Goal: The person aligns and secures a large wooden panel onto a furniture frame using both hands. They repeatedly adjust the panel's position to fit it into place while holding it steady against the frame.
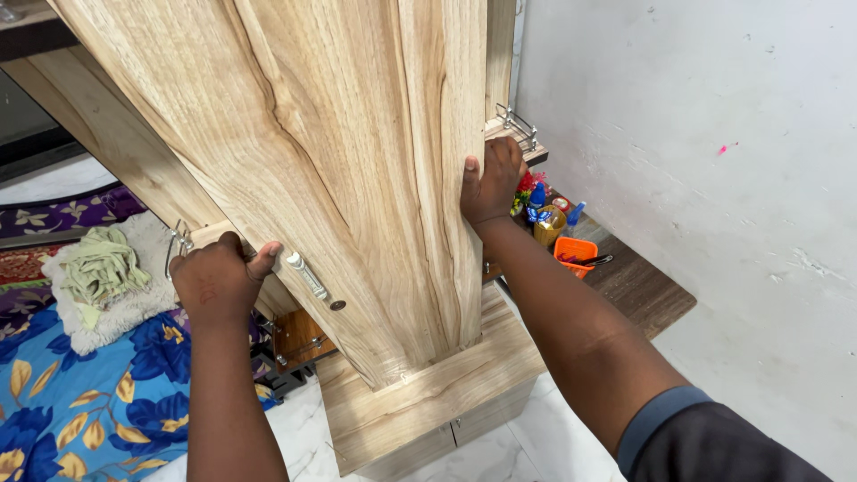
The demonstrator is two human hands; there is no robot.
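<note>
The tall light-wood wardrobe door [357, 178] with dark grain streaks stands in the middle of the view, above the matching wooden base cabinet [428, 402]. The right hand [489, 183] grips its right edge, fingers curled round it. The left hand [219, 277] is closed round the left edge, just beside the slim silver metal handle [308, 277]. Judging by both grips, the door is mid-swing, neither fully shut nor fully open. Far right, an orange plastic tray [574, 252] sits on a dark shelf; near left lies a blue floral bedsheet [80, 393].
</note>
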